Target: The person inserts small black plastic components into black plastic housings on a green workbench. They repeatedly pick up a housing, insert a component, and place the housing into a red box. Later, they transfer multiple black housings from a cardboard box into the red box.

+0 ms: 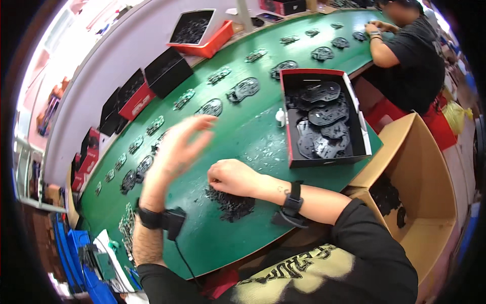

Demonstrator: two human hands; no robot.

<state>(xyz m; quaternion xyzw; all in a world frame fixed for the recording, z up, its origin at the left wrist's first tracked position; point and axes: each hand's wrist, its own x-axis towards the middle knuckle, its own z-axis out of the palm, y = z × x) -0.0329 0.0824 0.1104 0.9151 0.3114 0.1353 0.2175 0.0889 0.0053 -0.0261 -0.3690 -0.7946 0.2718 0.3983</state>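
Observation:
My left hand (pixel 185 144) is raised over the green table (pixel 263 137), near the row of black plastic shells. It is somewhat blurred, but its fingers look stretched out and apart, with nothing visible in them. My right hand (pixel 232 177) rests at the far edge of a pile of small black plastic pieces (pixel 234 205). Its fingers are curled together, and whatever they may grip is hidden. Beyond my left hand lie a black shell (pixel 210 107) and another black shell (pixel 244 90). Several green circuit boards, one of them a board (pixel 184 99), form a line behind them.
A box of black shells (pixel 327 161) stands right of centre, a small white bottle (pixel 280 117) beside it. An open cardboard carton (pixel 430 238) is at the right. Black boxes (pixel 167 72) and a red tray (pixel 215 46) line the far edge. A co-worker (pixel 412 55) sits at the far right.

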